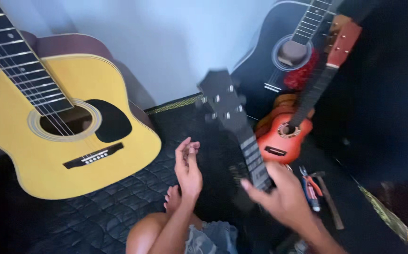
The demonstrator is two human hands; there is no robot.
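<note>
The right hand (284, 195) is wrapped around the neck of a dark guitar (241, 136), thumb across the fretboard, gripping it low down while the headstock (222, 101) with its pale tuning pegs points up and away toward the wall. The instrument is blurred, so its body cannot be made out below the hand. The left hand (187, 167) holds nothing; it hangs in the air just beside the neck, to its left, palm turned inward with the fingers loosely curled together at the top.

Beneath both hands lies a dark quilted mat (119, 207), and the person's bare knee (147, 233) and toes (172, 197) show at the lower edge, along with a bit of frayed denim shorts (211, 237).

To the right of the gripping hand, pliers with orange handles (309, 186) and a hammer (328, 200) lie on the mat. Just behind them a small orange ukulele (284, 136) leans upright, with a black acoustic guitar (279, 56) propped behind it against the wall. Well off to the left, a large yellow acoustic guitar (34, 141) with a black pickguard rests tilted.
</note>
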